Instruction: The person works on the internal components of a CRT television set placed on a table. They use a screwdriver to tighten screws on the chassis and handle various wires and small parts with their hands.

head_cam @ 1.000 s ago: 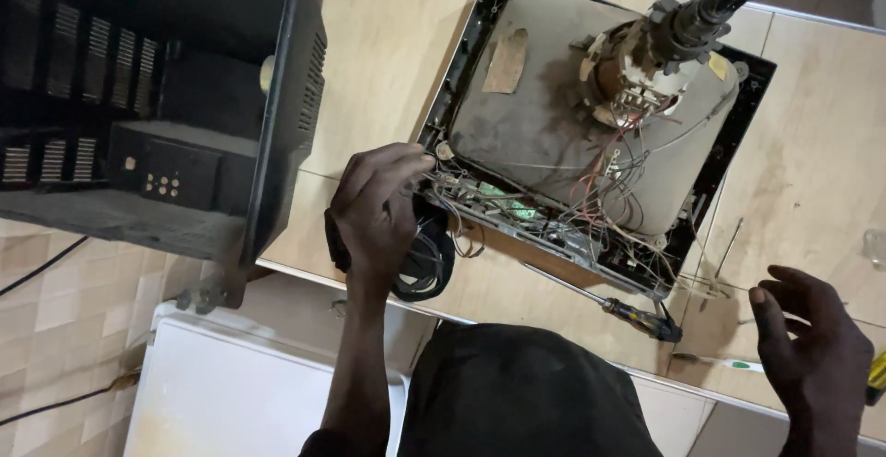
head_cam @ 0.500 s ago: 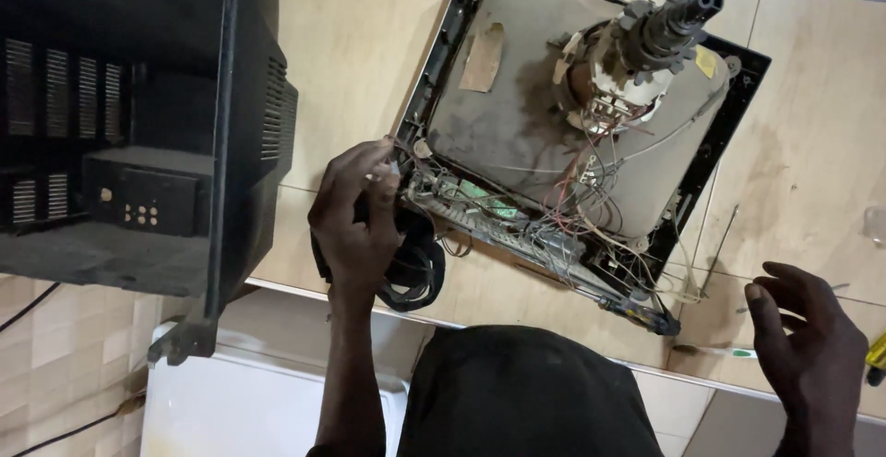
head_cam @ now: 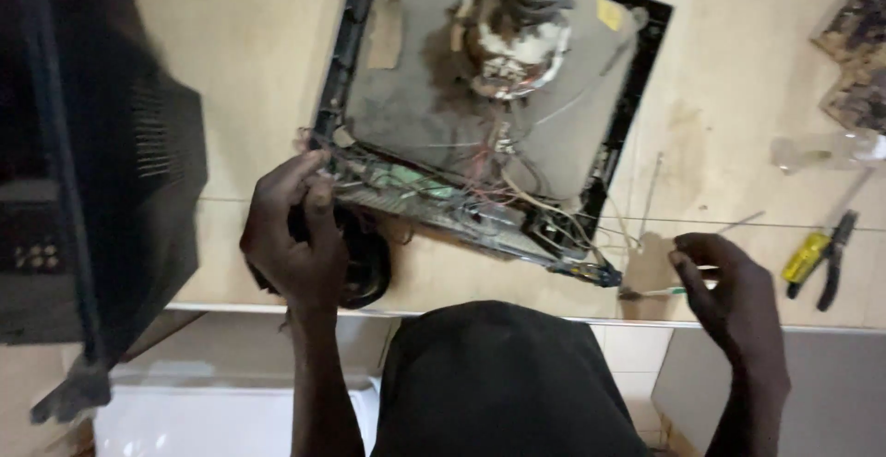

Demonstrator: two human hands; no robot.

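I see the left hand [head_cam: 297,235] curled around a round black speaker [head_cam: 362,263] at the corner of the opened television chassis [head_cam: 489,125] lying on the table [head_cam: 249,51]; the right hand [head_cam: 729,291] hovers half-curled, holding nothing, beside a small screwdriver [head_cam: 657,293].

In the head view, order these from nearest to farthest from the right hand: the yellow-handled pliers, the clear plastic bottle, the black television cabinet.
From the right hand:
1. Yellow-handled pliers, just right of it on the table.
2. Clear plastic bottle, farther up on the right.
3. Black television cabinet, far across at the left edge.
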